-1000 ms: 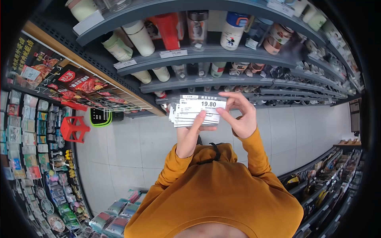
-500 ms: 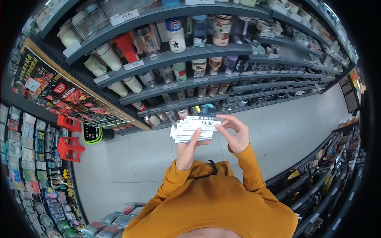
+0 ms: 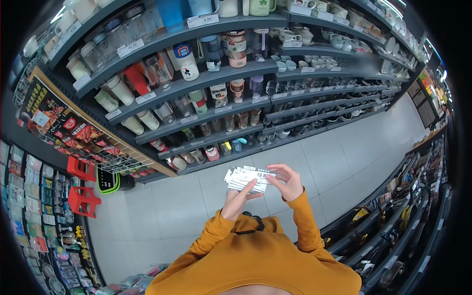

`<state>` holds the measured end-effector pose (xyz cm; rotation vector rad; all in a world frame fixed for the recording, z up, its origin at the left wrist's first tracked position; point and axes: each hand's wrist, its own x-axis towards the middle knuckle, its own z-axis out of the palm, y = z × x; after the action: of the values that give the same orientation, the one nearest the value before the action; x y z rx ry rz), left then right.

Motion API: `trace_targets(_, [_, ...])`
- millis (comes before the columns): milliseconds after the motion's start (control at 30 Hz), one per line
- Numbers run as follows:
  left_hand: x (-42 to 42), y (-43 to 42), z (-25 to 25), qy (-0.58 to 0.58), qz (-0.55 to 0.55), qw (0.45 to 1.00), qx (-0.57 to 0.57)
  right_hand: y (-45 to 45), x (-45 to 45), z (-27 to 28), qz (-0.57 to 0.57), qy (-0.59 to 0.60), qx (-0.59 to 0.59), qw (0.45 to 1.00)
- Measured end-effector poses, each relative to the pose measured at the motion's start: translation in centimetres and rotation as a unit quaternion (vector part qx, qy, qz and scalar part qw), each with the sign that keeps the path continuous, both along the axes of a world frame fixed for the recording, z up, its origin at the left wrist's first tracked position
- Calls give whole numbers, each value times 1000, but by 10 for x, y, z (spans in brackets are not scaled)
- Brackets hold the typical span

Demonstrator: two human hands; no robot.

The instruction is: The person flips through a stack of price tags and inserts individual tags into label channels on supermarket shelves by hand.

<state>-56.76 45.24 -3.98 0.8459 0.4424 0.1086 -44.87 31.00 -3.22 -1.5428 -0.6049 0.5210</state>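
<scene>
A fanned stack of white price tags (image 3: 241, 185) rests in my left hand (image 3: 238, 200), whose thumb presses on the top of it. The uppermost price tag (image 3: 254, 175) reads about 19.8, its last digit covered. My right hand (image 3: 287, 181) pinches the right end of that top tag between thumb and fingers. Both hands are in front of my body, above the tiled floor. The lower part of the stack is hidden by my left fingers.
Ahead stand curved-looking grey shelves (image 3: 196, 120) with bottles, cups and bowls. Red stools (image 3: 83, 200) and a black-and-green basket (image 3: 109, 183) are on the floor at left. Racks of packaged goods (image 3: 34, 206) line the left; more shelves (image 3: 393, 231) run along the right.
My view has turned and tilted up, so the shelves shift left in it and the hands sit lower. My right hand covers more of the top tag's end.
</scene>
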Motion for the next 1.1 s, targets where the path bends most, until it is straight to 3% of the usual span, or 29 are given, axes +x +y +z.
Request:
trace_targets(267, [23, 11, -28, 6, 7, 995, -99, -8, 41, -29, 20, 116, 29, 993])
trace_targets(567, [82, 56, -62, -8, 45, 993, -107, 50, 147, -37, 142, -64, -142, 978])
trace_targets(700, [117, 88, -70, -44, 85, 986, -133, 101, 228, -80, 73, -135, -122, 981])
trace_targets(933, [171, 130, -56, -83, 109, 987, -87, 189, 334, -133, 67, -317, -264, 908])
trace_targets(1100, [180, 142, -53, -26, 128, 991, -32, 239, 378, -167, 89, -425, -235, 870])
